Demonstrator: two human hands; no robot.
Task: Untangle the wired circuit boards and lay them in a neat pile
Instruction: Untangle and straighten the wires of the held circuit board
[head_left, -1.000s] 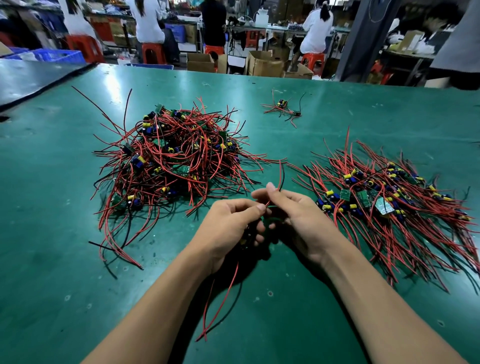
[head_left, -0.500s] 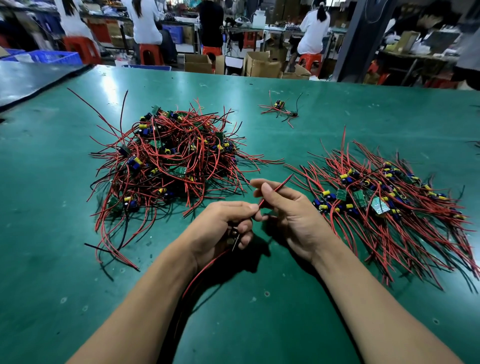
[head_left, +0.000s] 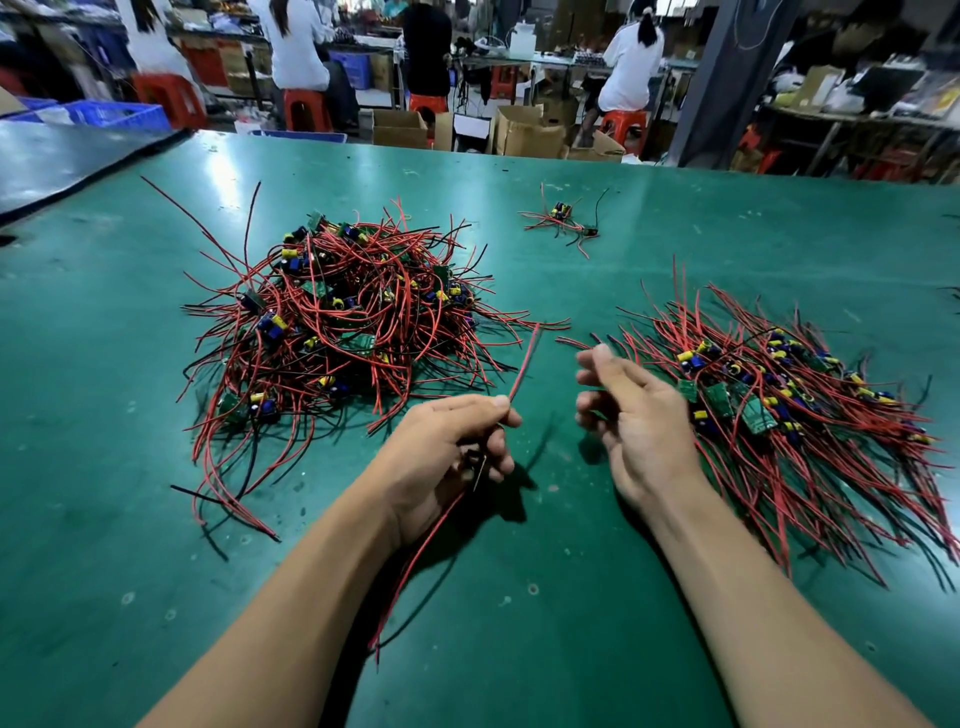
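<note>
The fingers (head_left: 483, 402) of the left hand (head_left: 441, 457) are curled around one wired board (head_left: 476, 459). Thumb and forefinger pinch its red wire (head_left: 524, 358), so that the free end stands up, away from the green table (head_left: 519, 597). The other wires hang down past the wrist, toward the person. The board itself is almost hidden in the palm. I think it is held this way to keep its wires straight and apart before it is laid down.

The right hand (head_left: 641, 426) hovers just beside the left one. Its fingers (head_left: 597, 359) are loosely bent and hold nothing, probably ready to take the wire.

The tangled heap (head_left: 353, 322) lies to the left, and its wires cross in every direction. The neat pile (head_left: 779, 410) lies to the right, near the right hand. There the boards sit together and the wires fan out more or less the same way, so the held board most likely goes there. One stray board (head_left: 563, 218) lies apart, farther back.

No container stands on this table. Beyond its far edge are open cardboard boxes (head_left: 399, 130) and blue crates (head_left: 117, 114), and what is in them I cannot tell.
</note>
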